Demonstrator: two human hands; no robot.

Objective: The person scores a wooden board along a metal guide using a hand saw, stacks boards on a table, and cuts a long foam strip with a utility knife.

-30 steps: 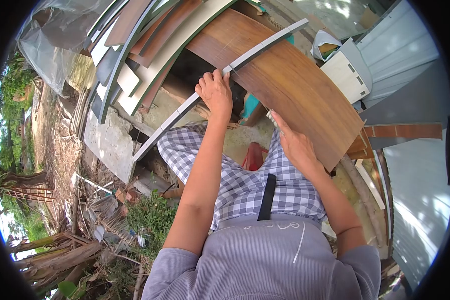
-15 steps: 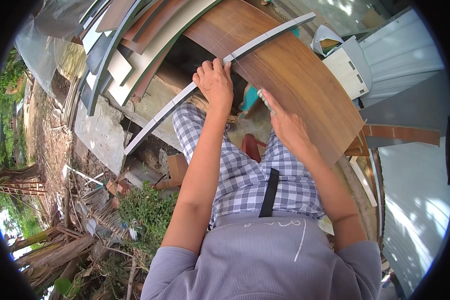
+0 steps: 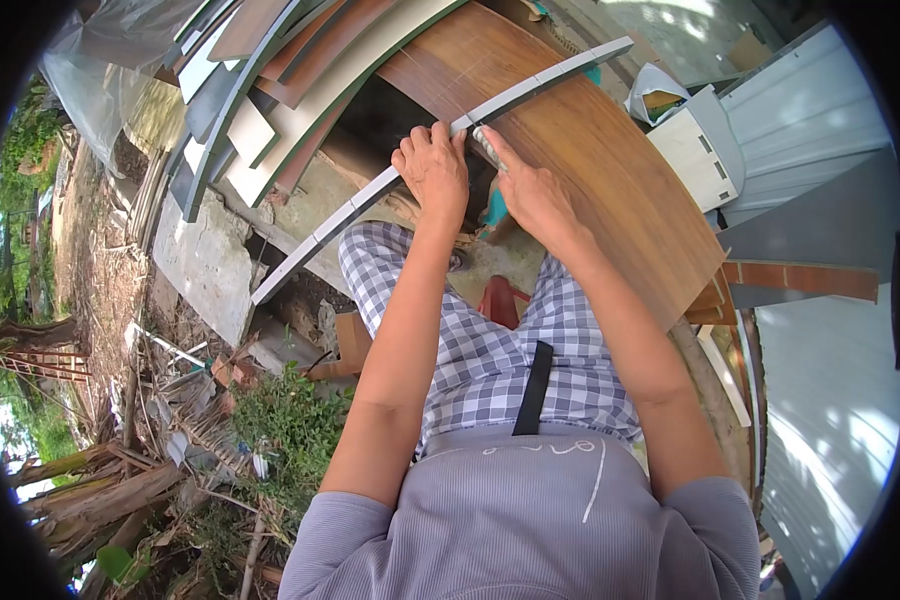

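A long grey straight bar (image 3: 336,222) with evenly spaced marks lies across a brown wood-grain panel (image 3: 610,185) and runs past its left edge. My left hand (image 3: 436,178) is closed over the bar's middle, fingers on its far side, near the panel's left edge. Close by on the right, my right hand (image 3: 538,205) grips a slim tool with a pale handle (image 3: 490,148), index finger stretched along it. The tool's tip is beside the bar, at the panel's surface; its exact kind is too small to make out. Thin pale lines cross the panel beyond the bar.
Stacked board offcuts (image 3: 310,130) lie at the upper left. A pale box-like piece (image 3: 692,150) stands to the right, by corrugated metal sheets (image 3: 805,400). A broken concrete slab (image 3: 202,262), a green shrub (image 3: 295,430) and scattered wood are at the left.
My right hand has moved up and left with the tool, from the panel's near edge to the bar beside my left hand. The left hand stays on the bar.
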